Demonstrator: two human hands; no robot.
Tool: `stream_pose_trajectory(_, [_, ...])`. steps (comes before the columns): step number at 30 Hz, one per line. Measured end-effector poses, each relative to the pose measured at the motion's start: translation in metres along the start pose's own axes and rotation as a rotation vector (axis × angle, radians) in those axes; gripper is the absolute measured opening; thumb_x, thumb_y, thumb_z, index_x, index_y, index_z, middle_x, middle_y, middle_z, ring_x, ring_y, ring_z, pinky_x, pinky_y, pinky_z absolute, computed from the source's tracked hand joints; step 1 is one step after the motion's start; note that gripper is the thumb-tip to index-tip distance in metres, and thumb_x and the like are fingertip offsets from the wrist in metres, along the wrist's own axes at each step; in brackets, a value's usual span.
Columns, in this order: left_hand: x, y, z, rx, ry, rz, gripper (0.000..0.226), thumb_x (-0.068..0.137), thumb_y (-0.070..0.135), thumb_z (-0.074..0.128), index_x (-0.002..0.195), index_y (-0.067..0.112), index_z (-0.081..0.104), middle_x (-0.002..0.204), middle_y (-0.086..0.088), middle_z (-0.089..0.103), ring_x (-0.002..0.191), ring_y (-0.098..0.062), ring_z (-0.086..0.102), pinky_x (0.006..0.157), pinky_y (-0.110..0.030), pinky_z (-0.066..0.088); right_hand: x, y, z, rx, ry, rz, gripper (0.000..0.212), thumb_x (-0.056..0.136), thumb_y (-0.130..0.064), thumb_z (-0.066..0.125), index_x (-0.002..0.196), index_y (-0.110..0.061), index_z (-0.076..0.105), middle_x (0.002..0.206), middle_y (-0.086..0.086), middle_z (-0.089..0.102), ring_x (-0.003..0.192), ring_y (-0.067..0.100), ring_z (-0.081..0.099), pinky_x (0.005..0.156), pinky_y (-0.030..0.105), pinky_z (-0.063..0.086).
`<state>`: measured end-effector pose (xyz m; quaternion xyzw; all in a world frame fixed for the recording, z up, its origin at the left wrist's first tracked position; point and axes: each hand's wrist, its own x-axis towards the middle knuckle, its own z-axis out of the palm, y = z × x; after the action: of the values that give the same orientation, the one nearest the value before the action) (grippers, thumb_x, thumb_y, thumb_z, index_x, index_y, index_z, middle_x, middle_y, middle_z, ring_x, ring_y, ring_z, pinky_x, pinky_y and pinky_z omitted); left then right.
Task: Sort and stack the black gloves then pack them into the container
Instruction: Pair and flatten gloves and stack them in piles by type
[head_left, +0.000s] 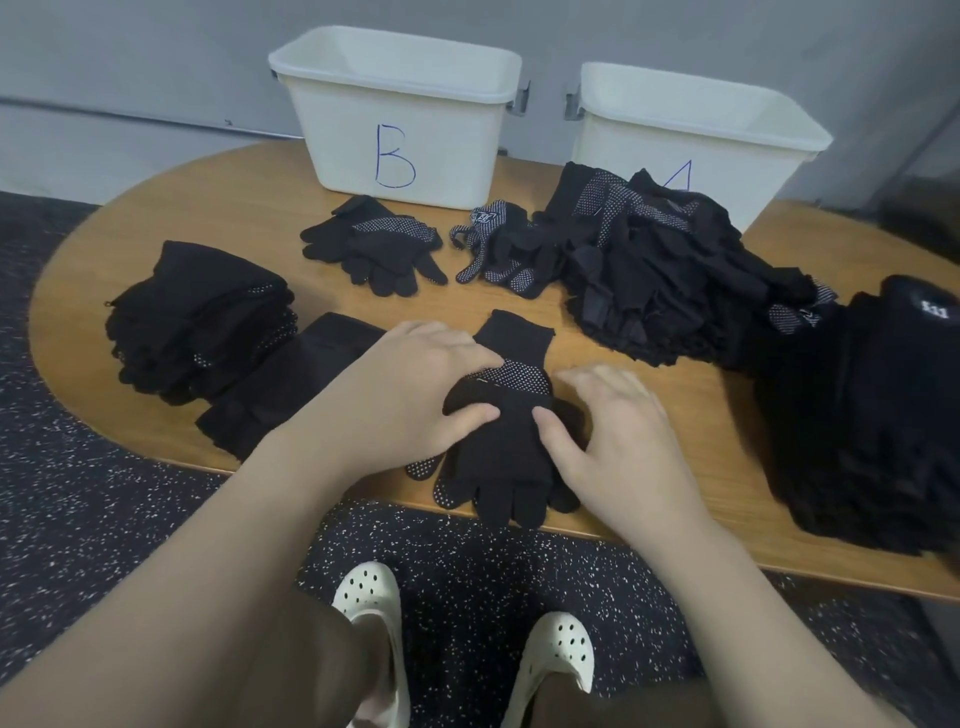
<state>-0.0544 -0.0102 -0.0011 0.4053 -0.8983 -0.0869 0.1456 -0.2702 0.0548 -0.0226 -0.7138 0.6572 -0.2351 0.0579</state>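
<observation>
The glove pair (501, 441) lay at the near table edge (675, 525) — long axis running away from the person, cuff far, fingertips near. The left hand (415, 384) and right hand (618, 436) pressed on its two sides, fingers loosely spread — equally near.

Bare table (270, 171) left of bin B (400, 111).

Glove pair (506, 441): black, white-dotted, lying flat at near table edge, cuff pointing away.
Sorted stacks (200, 325): sitting at left.
Loose heap (670, 270): spreading before container A (727, 130).
Container B (400, 109): standing upright, white.
</observation>
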Motion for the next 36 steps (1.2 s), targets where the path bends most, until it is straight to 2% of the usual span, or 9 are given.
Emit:
stream_pose_trajectory(9, [0.013, 0.003, 0.0, -0.131, -0.082, -0.059, 0.021, 0.093, 0.038, 0.071, 0.112, 0.028, 0.07, 0.098, 0.015, 0.055, 0.098, -0.006, 0.046, 0.1, -0.032, 0.033, 0.009, 0.003, -0.003, 0.053, -0.074, 0.007, 0.039, 0.092, -0.036, 0.069, 0.128, -0.021, 0.07, 0.096, -0.015, 0.059, 0.107, 0.013, 0.053, 0.102, 0.038, 0.041])
stream_pose_trajectory(13, [0.011, 0.004, 0.001, -0.162, -0.061, -0.072, 0.013, 0.095, 0.039, 0.069, 0.097, 0.028, 0.064, 0.099, 0.014, 0.059, 0.1, -0.007, 0.05, 0.101, -0.032, 0.03, 0.012, 0.001, -0.008, 0.121, -0.093, 0.01, 0.006, 0.089, -0.033, 0.07, 0.092, -0.029, 0.072, 0.081, -0.017, 0.055, 0.091, 0.011, 0.05, 0.092, 0.037, 0.042])
stream_pose_trajectory(16, [0.007, 0.005, 0.001, -0.239, -0.033, -0.126, 0.014, 0.093, 0.043, 0.069, 0.094, 0.031, 0.062, 0.097, 0.017, 0.063, 0.097, -0.002, 0.052, 0.099, -0.027, 0.029, 0.013, -0.001, -0.014, 0.213, -0.055, 0.013, 0.01, 0.083, -0.034, 0.067, 0.074, -0.032, 0.062, 0.077, -0.012, 0.058, 0.084, 0.01, 0.055, 0.083, 0.033, 0.043])
stream_pose_trajectory(19, [0.002, 0.005, -0.007, -0.544, -0.006, -0.207, 0.012, 0.091, 0.038, 0.074, 0.091, 0.027, 0.069, 0.093, 0.015, 0.075, 0.092, -0.001, 0.066, 0.095, -0.037, 0.05, 0.015, -0.002, -0.022, 0.459, -0.069, 0.056, 0.014, 0.09, -0.018, 0.069, 0.077, -0.021, 0.063, 0.076, -0.003, 0.066, 0.074, 0.019, 0.061, 0.069, 0.032, 0.047])
stream_pose_trajectory(21, [-0.002, 0.006, -0.015, -0.708, 0.003, -0.238, 0.01, 0.092, 0.031, 0.075, 0.09, 0.022, 0.07, 0.089, 0.009, 0.078, 0.089, -0.007, 0.072, 0.092, -0.04, 0.055, 0.017, -0.005, -0.028, 0.645, -0.087, 0.061, 0.014, 0.095, -0.008, 0.067, 0.082, -0.013, 0.063, 0.076, -0.001, 0.069, 0.07, 0.02, 0.062, 0.065, 0.032, 0.048])
stream_pose_trajectory(25, [-0.011, 0.007, -0.025, -0.971, 0.168, -0.262, 0.006, 0.094, 0.018, 0.073, 0.092, 0.012, 0.07, 0.089, 0.002, 0.078, 0.086, -0.013, 0.074, 0.082, -0.031, 0.056, 0.021, -0.02, -0.037, 0.987, -0.077, 0.069, 0.004, 0.094, -0.008, 0.071, 0.095, -0.009, 0.067, 0.085, 0.003, 0.074, 0.082, 0.015, 0.069, 0.071, 0.026, 0.054])
stream_pose_trajectory(27, [-0.017, 0.006, -0.028, -1.053, 0.271, -0.312, 0.005, 0.094, 0.015, 0.072, 0.096, 0.011, 0.072, 0.091, -0.001, 0.078, 0.086, -0.015, 0.074, 0.078, -0.029, 0.057, 0.026, -0.029, -0.038, 1.116, -0.134, 0.087, 0.017, 0.089, -0.012, 0.072, 0.105, -0.01, 0.07, 0.092, 0.006, 0.077, 0.087, 0.018, 0.074, 0.074, 0.026, 0.057])
stream_pose_trajectory(31, [-0.033, -0.002, -0.035, -1.225, 0.445, -0.419, 0.014, 0.095, 0.01, 0.07, 0.107, 0.004, 0.071, 0.1, -0.011, 0.078, 0.092, -0.021, 0.075, 0.078, -0.033, 0.062, 0.036, -0.054, -0.028, 1.172, -0.309, 0.116, 0.025, 0.092, -0.003, 0.066, 0.115, -0.011, 0.074, 0.105, 0.008, 0.079, 0.099, 0.022, 0.076, 0.078, 0.026, 0.059])
stream_pose_trajectory(36, [-0.054, -0.016, -0.044, -1.401, 0.551, -0.513, 0.027, 0.092, 0.018, 0.075, 0.118, 0.013, 0.069, 0.115, -0.004, 0.076, 0.111, -0.021, 0.072, 0.094, -0.04, 0.058, 0.053, -0.092, -0.008, 1.241, -0.212, 0.124, 0.025, 0.095, -0.001, 0.064, 0.117, -0.01, 0.073, 0.109, 0.006, 0.079, 0.105, 0.023, 0.075, 0.084, 0.031, 0.061])
